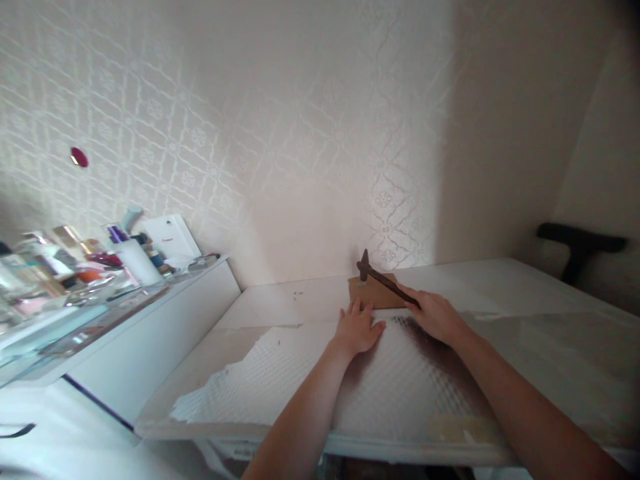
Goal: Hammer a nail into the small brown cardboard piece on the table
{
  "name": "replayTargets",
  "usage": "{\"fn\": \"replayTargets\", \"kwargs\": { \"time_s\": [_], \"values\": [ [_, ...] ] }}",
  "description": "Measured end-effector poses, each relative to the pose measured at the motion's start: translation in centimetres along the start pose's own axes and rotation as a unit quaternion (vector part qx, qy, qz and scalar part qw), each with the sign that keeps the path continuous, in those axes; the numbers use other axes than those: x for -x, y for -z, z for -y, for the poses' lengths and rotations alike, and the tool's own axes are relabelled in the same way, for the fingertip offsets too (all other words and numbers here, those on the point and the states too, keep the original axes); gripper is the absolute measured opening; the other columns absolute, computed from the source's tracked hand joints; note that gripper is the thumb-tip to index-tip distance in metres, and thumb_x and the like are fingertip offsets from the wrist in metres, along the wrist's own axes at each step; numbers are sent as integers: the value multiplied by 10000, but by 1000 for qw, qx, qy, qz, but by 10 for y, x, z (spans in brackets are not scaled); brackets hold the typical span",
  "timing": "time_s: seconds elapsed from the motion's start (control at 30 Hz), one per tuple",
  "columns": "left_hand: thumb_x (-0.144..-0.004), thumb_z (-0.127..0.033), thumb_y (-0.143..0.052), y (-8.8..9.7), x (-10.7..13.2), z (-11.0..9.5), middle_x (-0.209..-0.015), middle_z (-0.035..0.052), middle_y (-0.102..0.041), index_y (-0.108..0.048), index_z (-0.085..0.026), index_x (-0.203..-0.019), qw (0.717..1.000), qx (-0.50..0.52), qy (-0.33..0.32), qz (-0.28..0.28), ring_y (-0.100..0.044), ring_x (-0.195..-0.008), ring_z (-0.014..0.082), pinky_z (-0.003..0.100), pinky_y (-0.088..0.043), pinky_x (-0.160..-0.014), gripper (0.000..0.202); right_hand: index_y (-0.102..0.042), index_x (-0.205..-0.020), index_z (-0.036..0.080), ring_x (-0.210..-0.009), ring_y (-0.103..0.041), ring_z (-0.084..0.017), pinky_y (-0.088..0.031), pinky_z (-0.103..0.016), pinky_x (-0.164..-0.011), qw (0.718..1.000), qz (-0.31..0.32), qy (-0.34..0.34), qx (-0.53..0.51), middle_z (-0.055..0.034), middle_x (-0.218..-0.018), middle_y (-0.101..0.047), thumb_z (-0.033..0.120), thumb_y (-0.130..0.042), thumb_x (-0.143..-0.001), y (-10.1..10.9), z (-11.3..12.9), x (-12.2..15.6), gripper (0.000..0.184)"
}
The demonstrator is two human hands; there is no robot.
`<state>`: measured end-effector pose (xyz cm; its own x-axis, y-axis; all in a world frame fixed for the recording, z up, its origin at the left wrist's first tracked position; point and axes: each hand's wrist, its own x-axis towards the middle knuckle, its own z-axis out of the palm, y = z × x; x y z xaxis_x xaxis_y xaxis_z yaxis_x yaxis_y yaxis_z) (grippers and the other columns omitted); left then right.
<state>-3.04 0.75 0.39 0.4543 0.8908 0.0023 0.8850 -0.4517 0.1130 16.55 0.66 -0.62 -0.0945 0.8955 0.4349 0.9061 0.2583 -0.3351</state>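
Note:
My right hand [434, 315] is wrapped round the handle of a hammer [387, 283]. The hammer's dark head is at the far left end of the handle, over the back edge of a flat brown board [380, 297]. Whether the head touches the board I cannot tell. My left hand [357, 328] lies with fingers spread, its fingertips at the board's near left edge. Beneath both arms a white quilted-looking sheet [300, 360] covers part of the white tabletop [500, 287].
On the left a white cabinet [165, 347] stands higher than the tabletop, crowded with bottles [137, 260] and cosmetics. A patterned wall [300, 153] rises behind the table. A black T-shaped thing [580, 243] stands at the right. Several tiny dark bits [297, 293] lie left of the board.

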Motion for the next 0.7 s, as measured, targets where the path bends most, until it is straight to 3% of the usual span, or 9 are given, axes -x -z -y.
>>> {"fn": "replayTargets", "kwargs": {
  "time_s": [0.7],
  "values": [
    [-847, -557, -170, -1, 0, 1, -1412, 139, -199, -204, -159, -1356, 1000, 7, -5, -2, -121, -1297, 281, 498, -175, -1003, 648, -419, -1288, 234, -929, -591, -235, -447, -321, -769, 1000, -9, -9, -1, -69, -1039, -632, 212, -431, -812, 0, -5, -1, 477]
  ]
}}
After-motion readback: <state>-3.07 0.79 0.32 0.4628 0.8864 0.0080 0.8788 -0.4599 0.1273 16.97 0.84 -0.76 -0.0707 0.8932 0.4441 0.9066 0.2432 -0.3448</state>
